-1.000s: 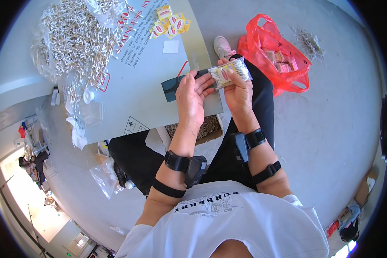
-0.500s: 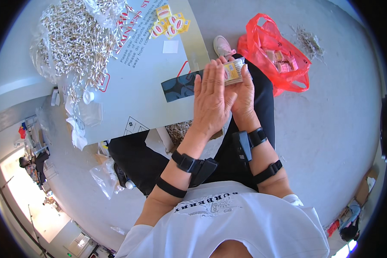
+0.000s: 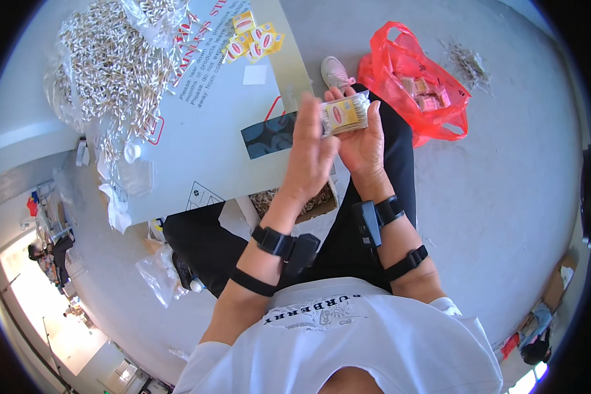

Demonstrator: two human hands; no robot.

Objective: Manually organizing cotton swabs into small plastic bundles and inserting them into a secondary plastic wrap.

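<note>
A clear pack of cotton swabs (image 3: 345,114) with a yellow label lies across the palm of my right hand (image 3: 362,156), whose thumb stands along its right end. My left hand (image 3: 308,150) is held edge-on at the pack's left end, fingers straight and slightly blurred. Whether its fingertips touch the pack I cannot tell. Left of my hands, a dark glossy strip (image 3: 264,140) lies on the table (image 3: 210,138). Farther back on the table are several yellow label cards (image 3: 251,41) and a white square of paper (image 3: 255,75).
Loose cotton swabs (image 3: 111,65) are heaped at the table's far left. A red plastic bag (image 3: 389,73) holding pink-labelled packs (image 3: 429,98) stands on the floor to the right, with a scattered swab pile (image 3: 466,64) beyond. An open cardboard box (image 3: 323,207) sits under the table edge.
My left hand has drawn back to the left from over the pack, turning edge-on. The pack now shows its label, tilted toward me in my right hand.
</note>
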